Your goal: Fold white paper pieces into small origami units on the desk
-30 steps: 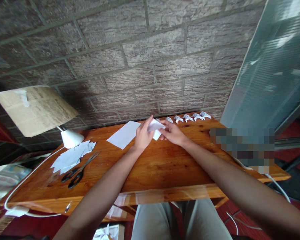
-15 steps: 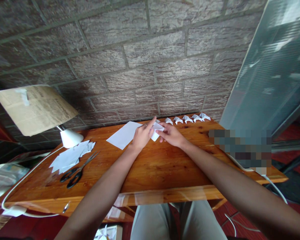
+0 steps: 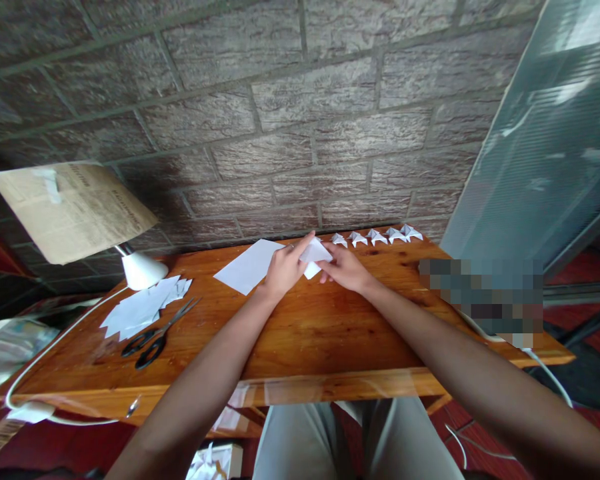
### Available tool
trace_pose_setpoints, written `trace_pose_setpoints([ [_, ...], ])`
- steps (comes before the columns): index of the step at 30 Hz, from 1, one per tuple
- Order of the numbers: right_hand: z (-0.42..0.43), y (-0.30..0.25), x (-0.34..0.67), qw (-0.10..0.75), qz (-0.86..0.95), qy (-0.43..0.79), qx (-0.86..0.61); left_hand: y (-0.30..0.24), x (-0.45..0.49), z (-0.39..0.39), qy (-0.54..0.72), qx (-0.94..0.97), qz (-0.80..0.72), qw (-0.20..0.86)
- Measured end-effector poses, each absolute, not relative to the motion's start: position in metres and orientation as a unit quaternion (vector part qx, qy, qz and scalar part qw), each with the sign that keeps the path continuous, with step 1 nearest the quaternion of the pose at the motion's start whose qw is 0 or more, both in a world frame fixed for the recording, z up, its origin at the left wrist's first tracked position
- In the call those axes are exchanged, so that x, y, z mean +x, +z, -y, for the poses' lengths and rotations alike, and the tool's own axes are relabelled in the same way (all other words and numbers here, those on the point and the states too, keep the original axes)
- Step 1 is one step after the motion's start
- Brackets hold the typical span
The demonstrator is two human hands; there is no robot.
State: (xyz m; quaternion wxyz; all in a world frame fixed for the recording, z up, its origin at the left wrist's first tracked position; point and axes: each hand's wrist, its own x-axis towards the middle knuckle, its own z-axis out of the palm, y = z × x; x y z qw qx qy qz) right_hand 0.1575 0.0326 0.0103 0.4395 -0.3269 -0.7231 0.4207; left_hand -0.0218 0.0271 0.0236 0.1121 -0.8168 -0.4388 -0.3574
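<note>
Just right of the flat paper sheet (image 3: 246, 268), a folded white paper (image 3: 316, 251) is pinched narrowly between the left hand (image 3: 284, 271) and the right hand (image 3: 349, 269). If either grip slackens, the layers could slip and skew a crease; drifting wallward, the fingers might nudge the folded paper figures (image 3: 377, 238) farther right of the sheet.

Lettering (image 3: 128, 208) on the brown lampshade (image 3: 75, 220) seems too blurred to read.

White paper (image 3: 316, 251), folded small; lower part showing below upper flap; held between hands (image 3: 286, 269).
</note>
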Motion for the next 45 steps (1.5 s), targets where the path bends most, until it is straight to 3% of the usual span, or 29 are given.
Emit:
trace_pose_setpoints([
  [25,-0.027,0.014,0.157,0.424,0.720,0.447,-0.318,0.018,-0.022,-0.032,-0.460,-0.818,0.326,0.110],
  [45,-0.028,0.012,0.155,0.425,0.712,0.456,-0.323,0.013,-0.021,-0.032,-0.444,-0.801,0.391,0.086],
])
